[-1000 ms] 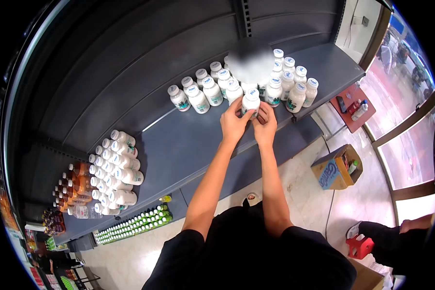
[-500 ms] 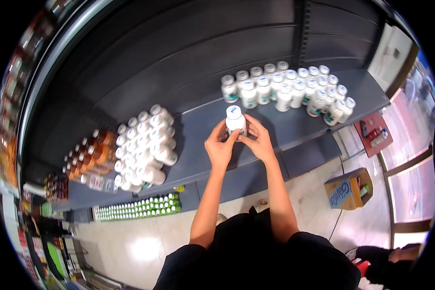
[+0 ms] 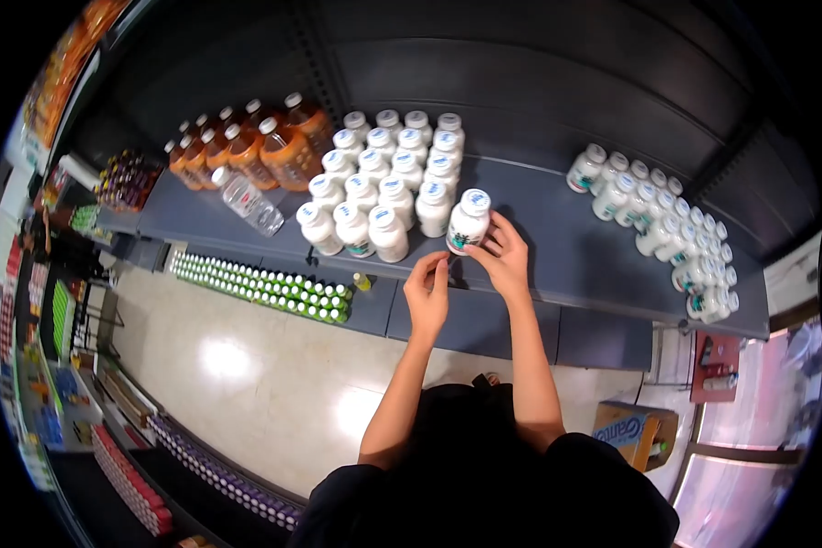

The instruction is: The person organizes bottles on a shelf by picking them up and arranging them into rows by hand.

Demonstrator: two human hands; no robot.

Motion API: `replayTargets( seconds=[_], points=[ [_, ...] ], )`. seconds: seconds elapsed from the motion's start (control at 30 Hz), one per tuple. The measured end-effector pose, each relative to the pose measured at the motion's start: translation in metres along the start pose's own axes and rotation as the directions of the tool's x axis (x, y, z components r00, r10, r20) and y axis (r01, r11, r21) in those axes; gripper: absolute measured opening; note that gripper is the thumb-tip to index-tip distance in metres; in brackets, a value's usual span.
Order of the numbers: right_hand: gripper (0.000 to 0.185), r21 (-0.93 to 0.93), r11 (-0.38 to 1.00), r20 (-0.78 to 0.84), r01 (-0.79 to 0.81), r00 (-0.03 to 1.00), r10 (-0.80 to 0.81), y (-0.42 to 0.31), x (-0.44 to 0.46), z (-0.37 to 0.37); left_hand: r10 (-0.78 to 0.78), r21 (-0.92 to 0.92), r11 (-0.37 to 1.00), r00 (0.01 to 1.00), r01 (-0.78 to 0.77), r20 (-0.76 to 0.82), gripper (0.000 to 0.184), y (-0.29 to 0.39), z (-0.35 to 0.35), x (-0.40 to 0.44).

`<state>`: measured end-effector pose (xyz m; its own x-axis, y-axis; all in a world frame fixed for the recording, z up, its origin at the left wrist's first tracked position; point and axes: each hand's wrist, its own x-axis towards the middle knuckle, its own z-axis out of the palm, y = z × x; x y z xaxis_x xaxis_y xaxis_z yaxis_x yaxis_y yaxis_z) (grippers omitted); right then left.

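Observation:
My right hand (image 3: 502, 258) is closed around a white plastic bottle (image 3: 468, 222) with a white cap and a green-and-dark label, its thumb across the front. The bottle is upright at the right end of a block of similar white bottles (image 3: 361, 192) on the grey shelf (image 3: 557, 247). Just below and left of it is my left hand (image 3: 426, 294), off the bottle, with loosely bent fingers and nothing seen in them.
Large orange-brown bottles (image 3: 283, 155) stand to the left, beside a clear bottle (image 3: 251, 203) lying tilted. More white bottles (image 3: 658, 219) stand at the right. Small green bottles with white caps (image 3: 265, 288) line a lower level. A cardboard box (image 3: 635, 434) sits on the floor.
The view has turned left. The bottle, held in both hands before, is now beside the left block of white bottles. My left hand has come off it; my right hand still holds it.

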<state>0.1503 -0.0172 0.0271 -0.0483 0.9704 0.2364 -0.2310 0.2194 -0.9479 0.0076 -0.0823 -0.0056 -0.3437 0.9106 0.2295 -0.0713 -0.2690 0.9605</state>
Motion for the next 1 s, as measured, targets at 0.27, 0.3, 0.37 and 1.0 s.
replayTargets(
  seconds=[0.27,0.3,0.37,1.0],
  points=[
    [0.070,-0.113,0.992,-0.033,0.064,0.997,-0.068,0.008,-0.016,0.034,-0.150,-0.080,0.985,0.989,0.151,0.015,0.020,0.008,-0.027,-0.006],
    [0.069,-0.136,0.988,-0.043,0.069,0.996,-0.076,0.008,-0.017,0.039,-0.205,-0.088,0.974,0.978,0.207,0.033,0.020,0.008,-0.029,-0.007],
    [0.068,-0.168,0.982,-0.033,0.087,0.995,-0.093,0.009,-0.019,0.045,-0.161,-0.081,0.983,0.986,0.164,0.049,0.020,0.001,-0.034,-0.007],
    [0.070,-0.507,0.847,-0.163,0.157,0.948,-0.273,0.025,-0.032,0.091,-0.140,-0.045,0.989,0.987,0.144,0.079,0.020,-0.011,-0.064,0.013]
  ],
)
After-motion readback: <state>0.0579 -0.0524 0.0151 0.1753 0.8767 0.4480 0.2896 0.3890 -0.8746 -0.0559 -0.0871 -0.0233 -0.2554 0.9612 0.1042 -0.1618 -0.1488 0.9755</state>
